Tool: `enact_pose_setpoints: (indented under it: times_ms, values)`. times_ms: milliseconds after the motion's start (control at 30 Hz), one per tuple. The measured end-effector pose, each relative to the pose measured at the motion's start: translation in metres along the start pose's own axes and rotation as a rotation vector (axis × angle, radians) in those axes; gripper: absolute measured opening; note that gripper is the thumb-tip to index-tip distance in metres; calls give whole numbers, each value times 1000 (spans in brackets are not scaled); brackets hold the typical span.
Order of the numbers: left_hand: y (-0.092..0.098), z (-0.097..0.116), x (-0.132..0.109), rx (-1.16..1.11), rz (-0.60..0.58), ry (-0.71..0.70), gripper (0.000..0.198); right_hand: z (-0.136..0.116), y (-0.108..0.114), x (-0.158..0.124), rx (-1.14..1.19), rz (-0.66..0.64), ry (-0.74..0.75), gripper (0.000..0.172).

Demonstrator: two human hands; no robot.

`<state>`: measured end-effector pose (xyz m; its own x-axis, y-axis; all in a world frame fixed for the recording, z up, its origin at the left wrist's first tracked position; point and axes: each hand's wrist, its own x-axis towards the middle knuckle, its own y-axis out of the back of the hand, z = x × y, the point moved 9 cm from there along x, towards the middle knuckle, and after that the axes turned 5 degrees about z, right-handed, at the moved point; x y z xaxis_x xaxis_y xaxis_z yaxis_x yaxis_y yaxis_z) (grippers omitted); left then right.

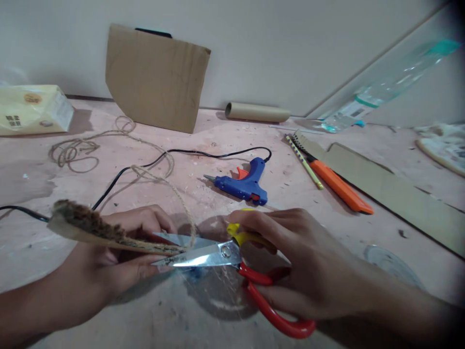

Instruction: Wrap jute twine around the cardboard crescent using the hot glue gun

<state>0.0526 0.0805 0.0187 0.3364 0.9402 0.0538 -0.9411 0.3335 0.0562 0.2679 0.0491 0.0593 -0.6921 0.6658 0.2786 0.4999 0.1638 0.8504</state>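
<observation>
My left hand (119, 261) is closed around a curved tan piece with a rough, fibrous brown edge (90, 228); what it is made of I cannot tell. From the piece's right end a strand of twine (178, 194) rises and runs back to a loose tangle on the table. My right hand (298, 261) grips scissors (218, 254) with one yellow and one red handle. Their blades stand apart, on either side of the piece's tip and the twine. Whether they touch the twine is unclear.
Beyond my hands lies a blue glue gun (241, 184) with a black cord. An orange utility knife (339, 186), a pencil (303, 162) and a cardboard strip (392, 189) are at right. Along the wall are a tissue pack (36, 109), a cardboard sheet (156, 77), a tube (257, 112) and a bottle (385, 89).
</observation>
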Motion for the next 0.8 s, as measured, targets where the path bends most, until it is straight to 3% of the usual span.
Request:
enact_pose_setpoints:
  times_ms: [200, 400, 667, 800]
  values:
    - [-2, 3, 2, 15, -14, 10, 41, 1, -4, -4, 55, 1, -6, 38]
    - [0, 0, 0, 68, -22, 6, 46, -2, 0, -3, -65, 20, 28, 40]
    - [9, -25, -15, 67, -104, -2, 26, -7, -6, -4, -160, 62, 94, 47]
    - [4, -17, -11, 48, -104, 1, 31, -10, -8, -6, -165, 49, 121, 44]
